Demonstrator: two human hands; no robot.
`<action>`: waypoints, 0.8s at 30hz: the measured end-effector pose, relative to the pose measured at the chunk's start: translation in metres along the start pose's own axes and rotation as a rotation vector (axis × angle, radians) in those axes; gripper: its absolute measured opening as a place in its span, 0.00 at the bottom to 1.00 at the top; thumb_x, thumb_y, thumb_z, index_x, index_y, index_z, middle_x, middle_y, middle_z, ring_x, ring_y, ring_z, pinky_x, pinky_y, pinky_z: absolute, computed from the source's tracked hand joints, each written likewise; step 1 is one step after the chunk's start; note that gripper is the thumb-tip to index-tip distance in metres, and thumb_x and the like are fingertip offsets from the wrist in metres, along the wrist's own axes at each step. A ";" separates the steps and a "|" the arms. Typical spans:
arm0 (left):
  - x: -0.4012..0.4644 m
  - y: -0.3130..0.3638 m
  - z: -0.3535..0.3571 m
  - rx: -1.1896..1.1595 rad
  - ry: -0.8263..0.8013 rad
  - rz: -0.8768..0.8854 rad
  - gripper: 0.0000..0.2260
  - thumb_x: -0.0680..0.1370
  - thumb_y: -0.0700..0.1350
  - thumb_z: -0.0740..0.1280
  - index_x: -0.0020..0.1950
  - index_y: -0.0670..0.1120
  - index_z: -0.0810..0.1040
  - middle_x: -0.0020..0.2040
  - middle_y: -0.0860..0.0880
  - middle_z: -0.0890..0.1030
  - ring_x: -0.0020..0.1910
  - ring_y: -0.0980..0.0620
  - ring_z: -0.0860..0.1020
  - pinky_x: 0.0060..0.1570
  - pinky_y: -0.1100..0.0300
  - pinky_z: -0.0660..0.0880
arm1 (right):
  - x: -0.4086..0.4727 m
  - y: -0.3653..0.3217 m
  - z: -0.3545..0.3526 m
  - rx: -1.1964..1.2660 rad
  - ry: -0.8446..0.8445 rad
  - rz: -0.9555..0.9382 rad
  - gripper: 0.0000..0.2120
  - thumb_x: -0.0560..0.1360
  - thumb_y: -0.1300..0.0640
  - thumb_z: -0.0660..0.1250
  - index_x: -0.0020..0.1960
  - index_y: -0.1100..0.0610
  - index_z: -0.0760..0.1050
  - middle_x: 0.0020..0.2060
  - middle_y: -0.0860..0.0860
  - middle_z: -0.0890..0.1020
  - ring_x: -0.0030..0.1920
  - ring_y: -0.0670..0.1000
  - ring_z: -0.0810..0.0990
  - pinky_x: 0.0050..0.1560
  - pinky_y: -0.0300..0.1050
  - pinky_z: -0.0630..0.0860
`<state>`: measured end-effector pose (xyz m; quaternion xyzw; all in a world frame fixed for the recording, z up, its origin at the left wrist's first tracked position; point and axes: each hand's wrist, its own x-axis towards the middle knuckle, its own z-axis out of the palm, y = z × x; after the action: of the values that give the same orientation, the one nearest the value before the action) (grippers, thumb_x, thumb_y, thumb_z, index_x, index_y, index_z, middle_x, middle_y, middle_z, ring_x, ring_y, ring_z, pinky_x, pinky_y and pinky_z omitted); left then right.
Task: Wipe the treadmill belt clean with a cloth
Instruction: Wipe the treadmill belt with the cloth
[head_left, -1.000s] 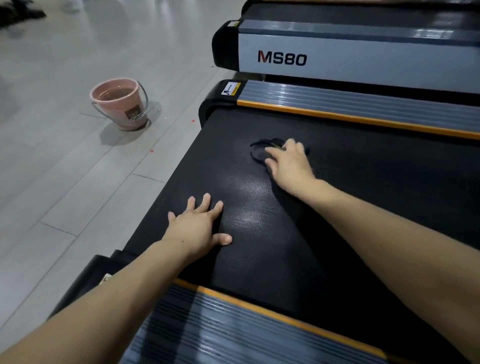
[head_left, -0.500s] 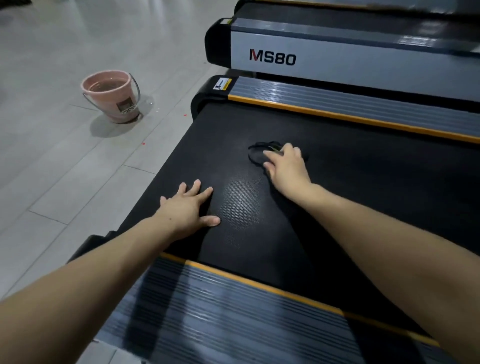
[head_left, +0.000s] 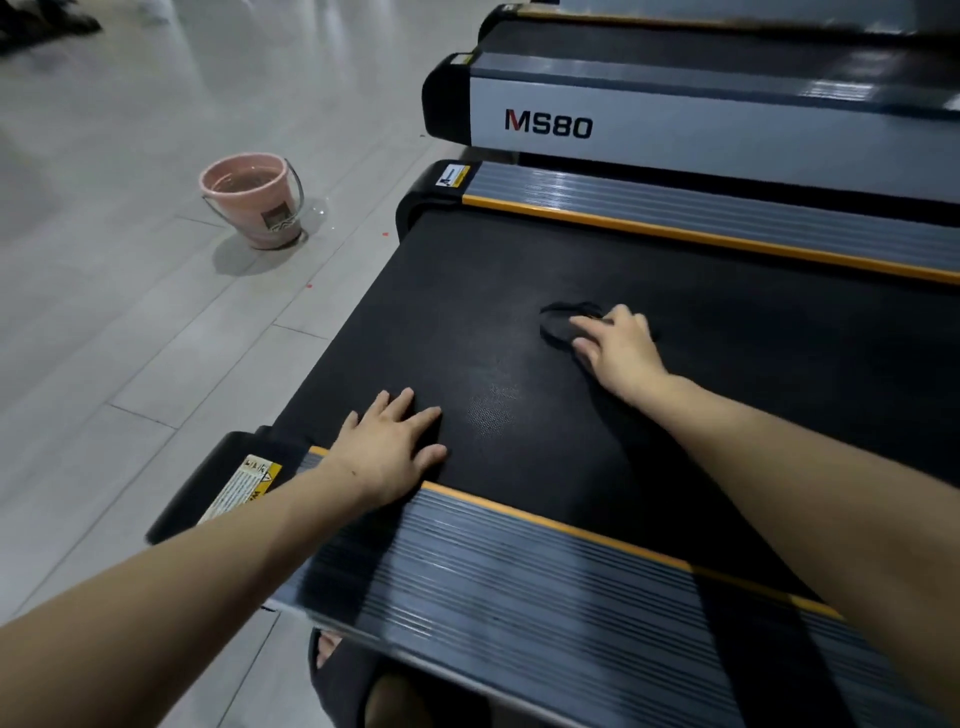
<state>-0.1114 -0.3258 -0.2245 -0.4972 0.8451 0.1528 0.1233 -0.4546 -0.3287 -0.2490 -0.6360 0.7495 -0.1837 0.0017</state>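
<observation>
Belt (head_left: 519, 291) open btwn both hands; side rails (head_left: 727, 223) bound it; bucket (head_left: 252, 200) well apart.

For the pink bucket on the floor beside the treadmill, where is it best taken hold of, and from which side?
Grip the pink bucket by its wire handle, coming from above. The bucket stands upright with its mouth open and seems to hold water, so a straight lift by the handle should keep it level. The handle hangs down against the rim, so it would first need swinging up over the mouth.
</observation>
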 end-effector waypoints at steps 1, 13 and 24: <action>-0.003 0.002 0.000 -0.017 -0.006 -0.006 0.27 0.83 0.64 0.53 0.81 0.61 0.56 0.84 0.50 0.49 0.82 0.45 0.46 0.78 0.39 0.51 | 0.000 0.001 -0.001 -0.007 -0.026 0.069 0.18 0.81 0.46 0.61 0.70 0.47 0.75 0.57 0.56 0.71 0.57 0.60 0.68 0.64 0.55 0.70; -0.007 0.015 0.023 -0.157 0.344 0.009 0.18 0.80 0.51 0.58 0.69 0.61 0.73 0.76 0.54 0.68 0.78 0.53 0.60 0.77 0.36 0.51 | -0.105 0.007 -0.028 0.140 -0.227 -0.606 0.15 0.79 0.49 0.67 0.65 0.46 0.79 0.52 0.53 0.76 0.48 0.52 0.71 0.54 0.43 0.71; -0.004 0.013 0.025 -0.170 0.384 0.031 0.17 0.79 0.48 0.60 0.66 0.57 0.76 0.73 0.53 0.70 0.76 0.52 0.62 0.78 0.38 0.51 | -0.125 -0.007 -0.028 0.269 -0.210 -0.374 0.16 0.79 0.44 0.63 0.64 0.44 0.79 0.49 0.49 0.73 0.49 0.52 0.71 0.53 0.49 0.74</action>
<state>-0.1198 -0.3072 -0.2442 -0.5127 0.8448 0.1277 -0.0848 -0.4307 -0.2024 -0.2501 -0.7731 0.5835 -0.2118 0.1305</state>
